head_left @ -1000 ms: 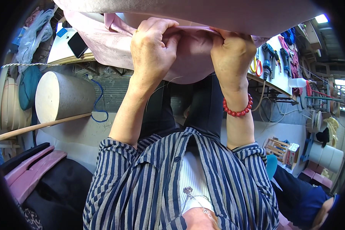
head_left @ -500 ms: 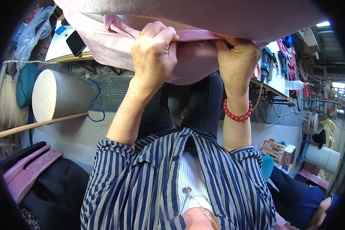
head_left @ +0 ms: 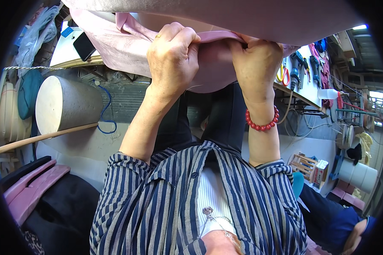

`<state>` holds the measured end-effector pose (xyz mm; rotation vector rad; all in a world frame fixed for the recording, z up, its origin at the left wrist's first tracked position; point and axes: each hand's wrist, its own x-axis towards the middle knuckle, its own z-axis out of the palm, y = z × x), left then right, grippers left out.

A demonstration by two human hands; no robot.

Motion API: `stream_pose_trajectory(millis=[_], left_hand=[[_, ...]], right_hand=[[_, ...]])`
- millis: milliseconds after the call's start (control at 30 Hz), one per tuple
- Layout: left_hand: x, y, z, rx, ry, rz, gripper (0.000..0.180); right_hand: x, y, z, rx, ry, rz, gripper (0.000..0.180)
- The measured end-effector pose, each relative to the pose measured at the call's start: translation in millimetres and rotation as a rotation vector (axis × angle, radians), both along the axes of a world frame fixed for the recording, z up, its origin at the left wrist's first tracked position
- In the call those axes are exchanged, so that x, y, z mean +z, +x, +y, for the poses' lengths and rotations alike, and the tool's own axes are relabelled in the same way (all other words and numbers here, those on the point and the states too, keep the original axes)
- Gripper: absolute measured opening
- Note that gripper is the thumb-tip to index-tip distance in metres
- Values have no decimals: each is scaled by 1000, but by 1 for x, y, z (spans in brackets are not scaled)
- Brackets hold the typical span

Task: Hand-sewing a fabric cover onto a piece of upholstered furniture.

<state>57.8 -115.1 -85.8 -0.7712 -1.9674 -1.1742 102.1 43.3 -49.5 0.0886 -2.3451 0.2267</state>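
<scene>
A large piece of pink fabric [head_left: 110, 42] hangs over a bulky pale pink padded form [head_left: 251, 19] at the top of the view. With a closed fist, my left hand [head_left: 172, 57] grips the folded edge of this fabric. My right hand [head_left: 257, 61], a red bead bracelet [head_left: 263, 126] at its wrist, is closed on the same edge a little to the right. Between the two hands the edge forms a stretched band. The fingertips of both hands are hidden in the folds.
To the left stand a pale cylinder [head_left: 64, 104] and a wooden pole [head_left: 47, 139]. A dark tablet [head_left: 84, 46] lies on the worktable behind. At the right, a white bench [head_left: 308, 87] carries scissors [head_left: 286, 77] and power tools [head_left: 295, 74]. Another person [head_left: 332, 225] is at lower right.
My right hand has moved left along the fabric edge, closer to my left hand. My left hand has barely shifted. More of the scissors now shows on the bench.
</scene>
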Motion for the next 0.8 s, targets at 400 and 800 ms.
stream_pose_trajectory(millis=[400,800], left_hand=[[1,1,-6,-16,-43,-8,12],[2,6,-7,-20,-27,-98,10]], right_hand=[[7,11,4,184,-289,-34,25],[6,19,8,281,-492,-140,20]])
